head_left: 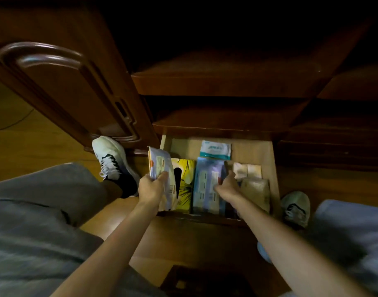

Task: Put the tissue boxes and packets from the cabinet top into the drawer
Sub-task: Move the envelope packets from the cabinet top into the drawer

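The wooden drawer (pixel 273 168) is pulled open below me. My left hand (pixel 151 187) grips a pale tissue packet (pixel 160 166) held upright at the drawer's left edge. Beside it inside lies a yellow tissue box (pixel 187 179). My right hand (pixel 226 185) rests on a light blue packet (pixel 205 185) in the middle of the drawer, thumb up, fingers partly hidden at its right side. A white and teal packet (pixel 215 149) lies at the back. Small beige packets (pixel 247 170) and a larger beige packet (pixel 256 191) fill the right side.
An open cabinet door (pixel 61 86) hangs to the left. Dark shelves (pixel 222 82) jut out above the drawer. My white shoe (pixel 110 159) stands left of the drawer and another shoe (pixel 296 207) right of it. Grey trousers cover my left knee (pixel 40 211).
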